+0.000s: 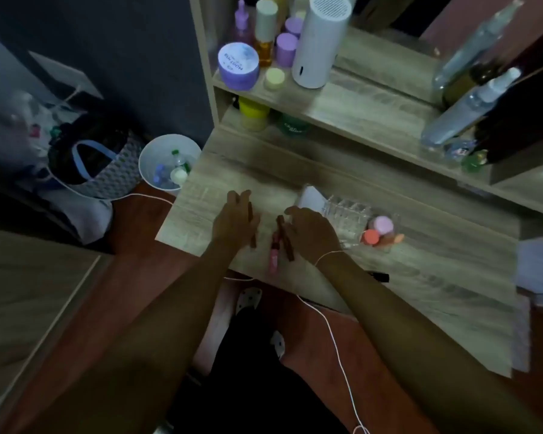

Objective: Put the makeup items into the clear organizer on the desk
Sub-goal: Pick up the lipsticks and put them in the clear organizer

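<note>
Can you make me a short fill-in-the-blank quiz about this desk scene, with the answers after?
1. The clear organizer sits on the desk just beyond the person's ____ hand.
2. The pink tube lies on the desk between the two ____.
3. The white bin stands on the floor to the ____ of the desk.
4. The big lavender jar rests on the upper ____, beside a white cylinder.

Answers: right; hands; left; shelf
</note>
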